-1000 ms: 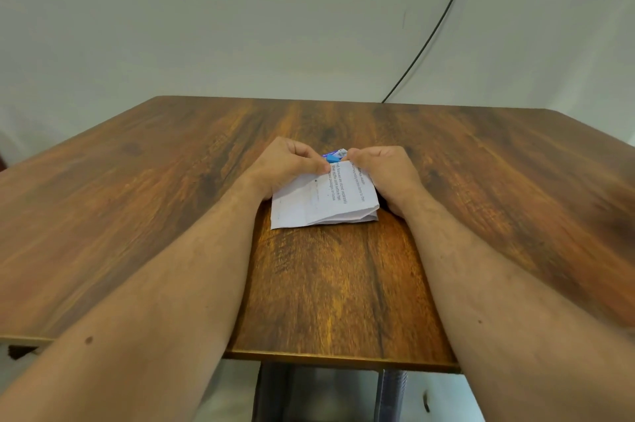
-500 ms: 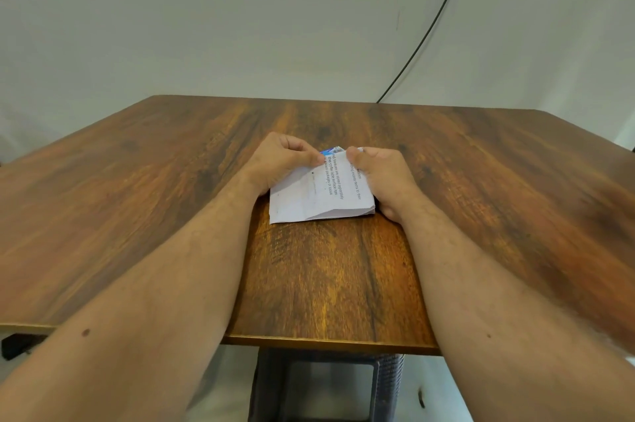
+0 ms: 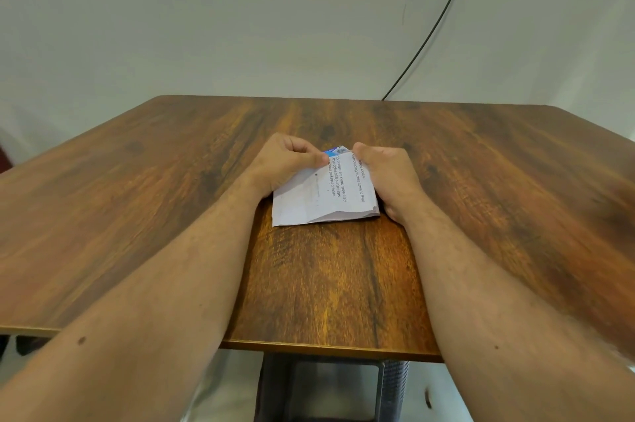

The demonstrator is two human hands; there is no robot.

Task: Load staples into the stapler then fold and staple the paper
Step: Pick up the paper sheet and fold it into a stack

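Two bare forearms reach forward over the near edge of the wooden surface (image 3: pixel 326 284). At mid-surface lies the folded paper (image 3: pixel 326 196), printed text showing, flat on the wood. The left hand (image 3: pixel 285 163) and right hand (image 3: pixel 388 174) both pinch its far edge with curled fingers, where a small blue object (image 3: pixel 332 150) peeks out; what it is I cannot tell

We see a wooden tabletop (image 3: pixel 137 215) with dark brown grain, its near edge running under our forearms. Directly on it lies a folded sheet of printed paper (image 3: pixel 326 198), set about midway between the left and right edges and nearer the far edge than the near one. Both our hands rest on the tabletop at the paper's sides.
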